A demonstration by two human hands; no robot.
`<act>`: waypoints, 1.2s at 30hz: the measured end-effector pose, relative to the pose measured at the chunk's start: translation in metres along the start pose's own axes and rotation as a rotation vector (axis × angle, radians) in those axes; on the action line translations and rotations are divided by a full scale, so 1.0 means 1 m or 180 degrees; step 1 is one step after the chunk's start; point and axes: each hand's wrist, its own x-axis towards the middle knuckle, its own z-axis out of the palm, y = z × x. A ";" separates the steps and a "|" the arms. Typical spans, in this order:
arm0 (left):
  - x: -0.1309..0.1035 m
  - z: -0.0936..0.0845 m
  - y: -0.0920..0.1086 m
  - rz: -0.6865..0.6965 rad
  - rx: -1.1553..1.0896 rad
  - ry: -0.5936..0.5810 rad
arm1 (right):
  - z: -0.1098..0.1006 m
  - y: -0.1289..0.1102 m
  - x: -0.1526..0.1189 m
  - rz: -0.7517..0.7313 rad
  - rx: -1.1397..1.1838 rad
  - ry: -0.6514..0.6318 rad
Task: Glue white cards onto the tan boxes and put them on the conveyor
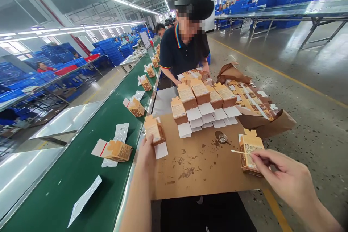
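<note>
Although the cartons carry lines of small print, it is too fine to read. The left hand (146, 148) is curled around the left box (152, 132) at the left edge of the cardboard (174, 185) on the counter (164, 100); a white flap hangs out toward the wearer. The right hand (285, 170), palm down, has thumb and forefinger pinched together on a swab (239, 152), its white tip pointing left across the right box (251, 152); whether they touch, I cannot tell. A small clear dish (223, 138) sits near the right box amid dark wet spots; its contents are unclear. Beyond it, a pile of boxes (201, 92) has white flaps sticking out, their insides hidden. On the green belt (92, 177) at left lie open boxes and silvery pouches (121, 132). A co-worker (181, 52) in a dark polo stands behind the pile.
</note>
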 end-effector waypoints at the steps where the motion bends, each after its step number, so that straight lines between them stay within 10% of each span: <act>1: -0.010 -0.016 -0.001 -0.0132 -0.0046 0.0065 | 0.001 -0.001 0.011 -0.0012 -0.0091 -0.0036; 5: -0.048 -0.046 -0.011 -0.0478 -0.0215 0.0004 | 0.019 -0.007 0.055 -0.0091 -0.0442 -0.0767; 18: -0.095 0.013 -0.046 -0.0353 0.0212 -0.0807 | 0.066 0.018 0.095 -0.0185 -0.1061 -0.1707; 25: -0.097 0.017 -0.045 -0.0345 0.0259 -0.0807 | 0.067 -0.019 0.046 -0.0380 -0.0067 -0.1161; 36: -0.098 0.020 -0.037 -0.0286 0.0335 -0.0791 | 0.172 -0.051 -0.026 -0.0419 0.0664 -0.1519</act>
